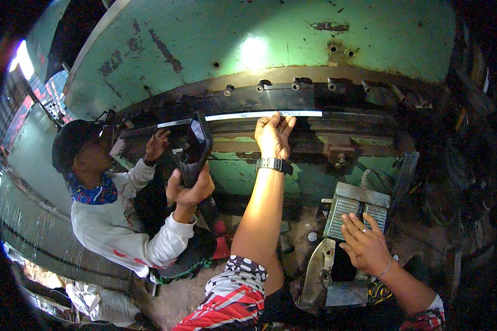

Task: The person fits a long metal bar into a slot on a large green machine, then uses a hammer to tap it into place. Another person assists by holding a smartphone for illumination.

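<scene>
A long, thin, pale metal strip (292,114) lies lengthwise along the dark bed of a large green machine (326,47). My left hand (274,136), with a watch on its wrist, is at the strip's near edge, fingers curled and closed on it. What the fingertips do underneath is partly hidden. Lower right, my right hand (364,243) lies with fingers spread on a grey ribbed metal box (345,212), holding nothing. It wears a ring and a bracelet.
At the left a co-worker in a white top (116,220) holds a dark smartphone (196,149) near the strip. The co-worker's other hand (157,144) is by the strip's left end. Clamp bolts (296,84) line the machine. A metal bracket (319,270) stands below the ribbed box.
</scene>
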`<state>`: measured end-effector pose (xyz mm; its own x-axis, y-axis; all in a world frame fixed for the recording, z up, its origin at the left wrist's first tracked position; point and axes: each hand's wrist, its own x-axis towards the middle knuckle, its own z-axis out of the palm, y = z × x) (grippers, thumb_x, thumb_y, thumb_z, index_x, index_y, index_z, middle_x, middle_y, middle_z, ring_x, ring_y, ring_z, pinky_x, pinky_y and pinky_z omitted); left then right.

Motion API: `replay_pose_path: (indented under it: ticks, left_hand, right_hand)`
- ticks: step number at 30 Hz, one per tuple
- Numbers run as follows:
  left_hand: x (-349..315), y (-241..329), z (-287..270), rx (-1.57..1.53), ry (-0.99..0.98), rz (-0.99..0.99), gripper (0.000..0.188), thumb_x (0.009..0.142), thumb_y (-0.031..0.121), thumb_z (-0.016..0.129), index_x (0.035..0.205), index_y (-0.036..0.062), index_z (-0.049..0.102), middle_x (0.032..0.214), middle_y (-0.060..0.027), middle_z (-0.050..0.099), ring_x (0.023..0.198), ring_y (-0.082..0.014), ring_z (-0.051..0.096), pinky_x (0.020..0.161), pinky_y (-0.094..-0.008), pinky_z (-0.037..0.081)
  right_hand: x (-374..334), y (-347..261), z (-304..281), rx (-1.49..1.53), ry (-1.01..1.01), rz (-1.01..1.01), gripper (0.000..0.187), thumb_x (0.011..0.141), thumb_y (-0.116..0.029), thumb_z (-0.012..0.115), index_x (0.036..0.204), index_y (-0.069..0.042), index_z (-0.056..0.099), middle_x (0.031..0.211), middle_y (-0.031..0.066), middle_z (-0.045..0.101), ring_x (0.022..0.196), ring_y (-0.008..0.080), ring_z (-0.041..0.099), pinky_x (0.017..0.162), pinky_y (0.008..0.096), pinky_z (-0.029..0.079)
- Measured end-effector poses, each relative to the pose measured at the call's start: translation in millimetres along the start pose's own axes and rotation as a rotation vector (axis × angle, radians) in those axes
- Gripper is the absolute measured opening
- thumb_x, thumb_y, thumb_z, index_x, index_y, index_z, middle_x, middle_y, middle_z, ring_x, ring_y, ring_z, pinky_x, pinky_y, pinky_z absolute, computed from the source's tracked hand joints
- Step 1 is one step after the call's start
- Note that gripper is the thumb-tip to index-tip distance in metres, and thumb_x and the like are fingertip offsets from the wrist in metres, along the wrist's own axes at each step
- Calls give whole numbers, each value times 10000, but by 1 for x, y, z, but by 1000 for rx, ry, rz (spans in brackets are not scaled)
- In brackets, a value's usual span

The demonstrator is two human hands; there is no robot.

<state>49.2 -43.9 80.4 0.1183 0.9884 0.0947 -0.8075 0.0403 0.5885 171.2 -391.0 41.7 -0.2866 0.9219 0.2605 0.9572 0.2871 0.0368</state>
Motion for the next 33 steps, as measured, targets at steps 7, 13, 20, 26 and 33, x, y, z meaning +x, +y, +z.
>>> replay_pose_path:
  ticks: [7,13,20,26,33]
  left_hand:
    - [-2,-3,1,-31,24,-29,132,942,-21,613,974,31,495,942,-143,611,816,-305,670,800,-492,636]
    - [1,-4,-9,-64,-4,-34,161,938,-18,611,1034,28,491,953,-141,611,817,-303,668,837,-508,619]
    - [9,-5,-28,-103,-40,-49,175,934,-24,616,1002,8,458,966,-159,599,813,-296,664,831,-522,626]
    - [-7,-8,-12,-41,22,-62,176,945,5,629,950,19,453,881,-134,588,756,-241,633,829,-512,628]
    - [-6,-12,-20,4,56,-86,217,905,43,683,1066,51,538,1044,-142,602,958,-321,625,903,-528,572]
  right_hand:
    - [-1,2,-3,28,-4,17,424,867,-236,713,1203,15,653,1423,169,562,1355,313,502,1134,538,319]
    - [0,2,-3,4,-12,14,421,871,-245,713,1205,6,656,1426,157,564,1367,292,496,1133,529,322]
    - [2,3,3,37,8,22,430,873,-271,718,1206,-6,657,1442,142,554,1367,274,494,1142,527,307]
    - [-1,5,1,39,5,54,435,873,-275,722,1213,-12,658,1441,143,554,1367,270,492,1144,522,308]
    - [0,5,4,47,10,59,436,865,-267,731,1215,-16,663,1443,140,554,1369,276,490,1144,520,313]
